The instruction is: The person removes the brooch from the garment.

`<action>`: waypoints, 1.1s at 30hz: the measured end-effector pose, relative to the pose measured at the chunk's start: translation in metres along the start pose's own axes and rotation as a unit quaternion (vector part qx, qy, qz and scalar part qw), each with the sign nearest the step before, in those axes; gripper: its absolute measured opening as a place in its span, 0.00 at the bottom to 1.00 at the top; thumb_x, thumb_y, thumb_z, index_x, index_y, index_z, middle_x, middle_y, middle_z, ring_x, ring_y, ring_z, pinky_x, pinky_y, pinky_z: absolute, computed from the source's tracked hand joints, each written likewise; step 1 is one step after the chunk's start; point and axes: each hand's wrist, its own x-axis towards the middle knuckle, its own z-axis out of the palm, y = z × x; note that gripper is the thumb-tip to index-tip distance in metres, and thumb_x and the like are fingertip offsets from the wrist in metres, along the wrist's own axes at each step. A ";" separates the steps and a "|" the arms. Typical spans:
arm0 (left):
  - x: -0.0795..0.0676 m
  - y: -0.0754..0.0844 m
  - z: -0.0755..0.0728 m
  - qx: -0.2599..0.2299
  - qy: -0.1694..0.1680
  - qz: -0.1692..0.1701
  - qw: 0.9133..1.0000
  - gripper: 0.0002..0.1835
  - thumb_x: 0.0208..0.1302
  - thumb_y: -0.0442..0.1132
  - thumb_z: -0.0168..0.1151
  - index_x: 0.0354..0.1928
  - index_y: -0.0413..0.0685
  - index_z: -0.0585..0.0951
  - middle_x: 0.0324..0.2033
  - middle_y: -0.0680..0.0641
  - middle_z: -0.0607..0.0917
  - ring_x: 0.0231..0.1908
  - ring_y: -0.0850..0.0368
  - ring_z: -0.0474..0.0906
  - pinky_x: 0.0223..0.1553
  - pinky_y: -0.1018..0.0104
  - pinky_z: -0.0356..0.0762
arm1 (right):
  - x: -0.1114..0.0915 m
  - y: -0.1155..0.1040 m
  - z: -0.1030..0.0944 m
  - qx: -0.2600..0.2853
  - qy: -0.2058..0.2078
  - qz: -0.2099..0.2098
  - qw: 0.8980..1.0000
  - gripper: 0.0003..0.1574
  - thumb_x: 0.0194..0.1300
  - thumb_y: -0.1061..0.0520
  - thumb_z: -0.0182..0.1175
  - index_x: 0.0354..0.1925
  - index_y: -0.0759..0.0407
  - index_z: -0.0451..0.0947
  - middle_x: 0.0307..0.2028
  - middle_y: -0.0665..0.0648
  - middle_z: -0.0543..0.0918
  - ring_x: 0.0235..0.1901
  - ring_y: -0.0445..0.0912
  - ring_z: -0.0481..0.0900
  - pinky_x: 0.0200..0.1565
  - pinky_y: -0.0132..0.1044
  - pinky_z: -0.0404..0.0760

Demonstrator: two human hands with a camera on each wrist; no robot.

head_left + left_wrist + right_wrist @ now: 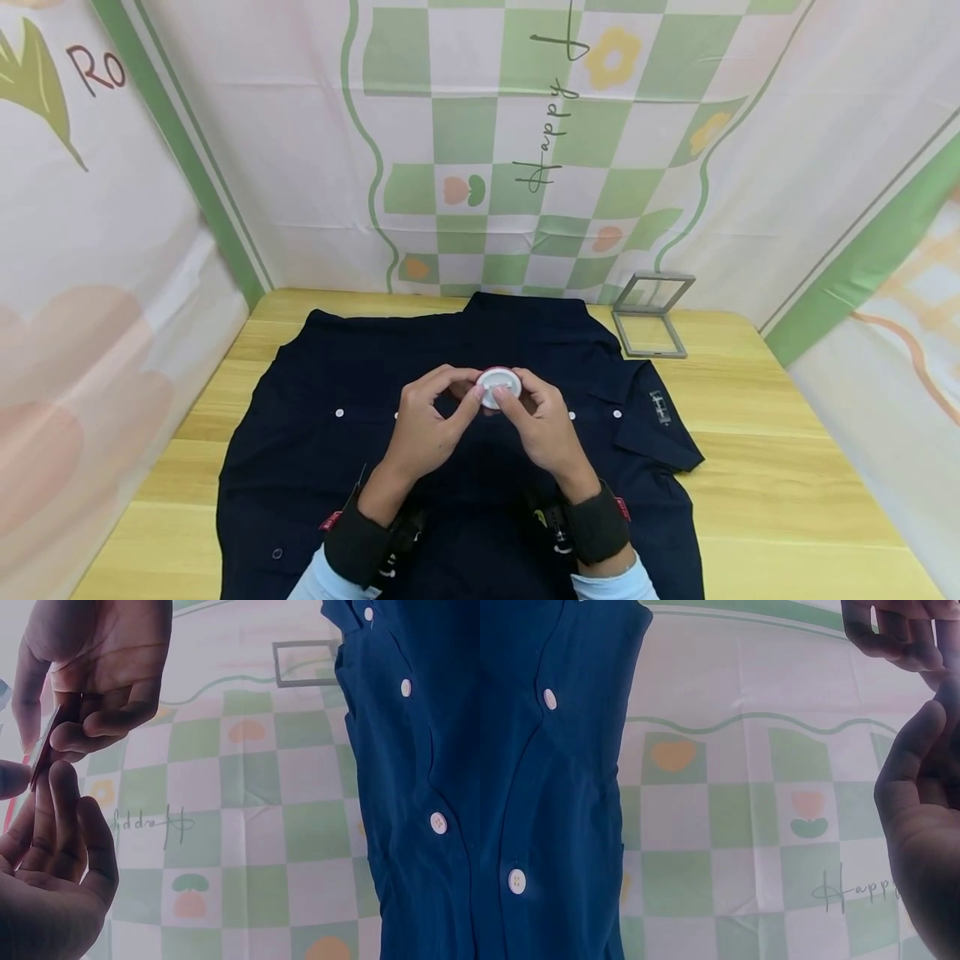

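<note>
A round pin badge [501, 380] with a red rim shows its white back and clasp in the head view. My left hand [431, 425] pinches its left side, the thumb laid on the back. From the right, my right hand [551, 429] pinches it too, with its thumb near the pin. The left wrist view catches the badge [46, 746] nearly edge-on between both hands; in the right wrist view it is hidden. Under the hands a dark navy short-sleeved shirt [300, 467] lies spread out, with a row of white buttons across it.
An unfolded grey display frame [649, 317] with transparent panels stands at the table's back right. The light wooden table [787, 500] reaches back to a printed cloth [465, 133] hanging behind it. More cloth hangs at both sides.
</note>
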 end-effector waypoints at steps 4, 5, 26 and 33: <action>0.000 0.001 0.000 -0.007 -0.003 0.002 1.000 0.08 0.63 0.28 0.63 0.43 0.39 0.84 0.30 0.46 0.84 0.30 0.60 0.80 0.31 0.63 0.80 | -0.001 0.000 0.000 0.006 -0.002 -0.005 1.000 0.18 0.74 0.63 0.50 0.51 0.81 0.70 0.43 0.42 0.80 0.39 0.33 0.81 0.42 0.29 0.83; 0.000 0.001 0.000 -0.007 -0.004 0.004 1.000 0.08 0.63 0.28 0.63 0.43 0.39 0.84 0.30 0.46 0.84 0.29 0.60 0.80 0.31 0.63 0.80 | -0.001 0.000 0.000 0.007 -0.002 -0.006 1.000 0.18 0.74 0.63 0.50 0.51 0.81 0.70 0.43 0.42 0.80 0.39 0.33 0.81 0.42 0.29 0.83; -0.001 0.000 0.000 -0.013 -0.008 -0.008 1.000 0.08 0.63 0.27 0.63 0.43 0.39 0.84 0.29 0.45 0.84 0.27 0.58 0.79 0.25 0.71 0.76 | 0.000 0.003 0.001 -0.008 -0.009 -0.017 1.000 0.16 0.74 0.65 0.49 0.50 0.81 0.71 0.43 0.42 0.79 0.39 0.33 0.80 0.41 0.28 0.83; -0.001 0.002 -0.001 -0.009 -0.011 -0.012 1.000 0.07 0.64 0.28 0.63 0.43 0.39 0.84 0.29 0.45 0.84 0.28 0.58 0.80 0.23 0.71 0.74 | 0.000 0.004 0.001 -0.010 -0.008 -0.020 1.000 0.16 0.74 0.64 0.50 0.49 0.81 0.71 0.42 0.42 0.79 0.38 0.33 0.80 0.41 0.28 0.83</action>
